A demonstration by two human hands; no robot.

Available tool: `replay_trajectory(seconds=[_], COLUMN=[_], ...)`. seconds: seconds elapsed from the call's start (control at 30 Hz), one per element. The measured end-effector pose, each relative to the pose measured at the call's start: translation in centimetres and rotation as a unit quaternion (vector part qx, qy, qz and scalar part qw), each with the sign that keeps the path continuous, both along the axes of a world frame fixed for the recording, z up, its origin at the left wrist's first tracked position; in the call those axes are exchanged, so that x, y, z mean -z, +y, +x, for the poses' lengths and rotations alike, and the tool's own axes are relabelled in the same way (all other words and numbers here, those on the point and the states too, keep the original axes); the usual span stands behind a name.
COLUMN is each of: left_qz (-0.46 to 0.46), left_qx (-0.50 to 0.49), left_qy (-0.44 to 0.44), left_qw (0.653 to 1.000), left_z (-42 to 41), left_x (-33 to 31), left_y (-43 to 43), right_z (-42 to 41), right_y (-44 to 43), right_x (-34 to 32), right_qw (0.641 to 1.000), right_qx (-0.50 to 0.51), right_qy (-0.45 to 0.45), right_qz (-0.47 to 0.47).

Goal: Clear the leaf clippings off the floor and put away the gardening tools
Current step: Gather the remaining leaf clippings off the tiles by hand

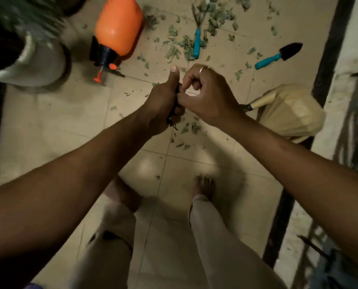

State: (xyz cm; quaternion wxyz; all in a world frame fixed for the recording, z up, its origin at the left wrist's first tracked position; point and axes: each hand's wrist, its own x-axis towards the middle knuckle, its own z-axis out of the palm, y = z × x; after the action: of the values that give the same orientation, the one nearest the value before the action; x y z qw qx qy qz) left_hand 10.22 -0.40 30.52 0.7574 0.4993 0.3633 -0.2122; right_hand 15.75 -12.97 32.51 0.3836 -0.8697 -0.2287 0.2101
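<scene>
At centre, left grip (163, 105) clamped a black item (171, 119), right grip (205, 97) pinching it; upper frame held orange sprayer (117, 28), trowel (278, 55), leaf clippings (213, 26).

Beige tiled floor (59, 122), seen from above. Green leaf clippings (215, 24) lie scattered, densest at far centre (sparser nearer the viewer). Among them lies a teal-handled hand fork (197, 43); to its right, apart, a black trowel (283, 54). An orange sprayer (119, 28) lies tipped beside a white pot (44, 65); a cream container (293, 113) stands at right
</scene>
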Motion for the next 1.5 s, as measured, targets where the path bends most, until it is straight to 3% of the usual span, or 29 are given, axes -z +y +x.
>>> replay_trajectory(seconds=[0.13,0.33,0.67,0.83,1.03,1.23,1.4,1.5], left_qz=[-0.018,-0.083,-0.067,-0.076,-0.096,-0.119,-0.094,-0.103], left_qx=[-0.132,-0.314,-0.531,-0.637,-0.773,-0.85,-0.881,-0.894], left_qy=[0.005,-0.023,-0.037,-0.006,0.027,0.052,0.121,0.127], left_qw=[0.991,0.945,0.844,0.767,0.627,0.511,0.447,0.418], left_z=[-4.3,-12.2,-35.1,-51.7,-70.8,-85.6,-92.5,-95.0], left_x=[-6.6,-12.7,-13.7,-14.1,-12.6,-8.1,-5.7,-3.2], left_y=[1.0,4.2,12.9,15.8,17.2,17.1,17.6,18.3], right_z=[-4.1,-11.2,-30.7,-46.1,-64.1,-77.9,-86.4,-89.8], right_y=[2.4,8.8,21.5,26.7,30.5,32.8,33.5,33.8], right_x=[-7.1,-13.4,-16.4,-16.7,-15.1,-11.5,-6.8,-3.1], right_qw=[0.986,0.959,0.904,0.869,0.821,0.771,0.742,0.758], right_qx=[-0.009,-0.051,-0.224,-0.297,-0.378,-0.447,-0.475,-0.453], right_qy=[0.145,0.256,0.359,0.395,0.426,0.436,0.431,0.409], right_qz=[0.08,0.114,0.064,0.006,-0.051,-0.125,-0.194,-0.23])
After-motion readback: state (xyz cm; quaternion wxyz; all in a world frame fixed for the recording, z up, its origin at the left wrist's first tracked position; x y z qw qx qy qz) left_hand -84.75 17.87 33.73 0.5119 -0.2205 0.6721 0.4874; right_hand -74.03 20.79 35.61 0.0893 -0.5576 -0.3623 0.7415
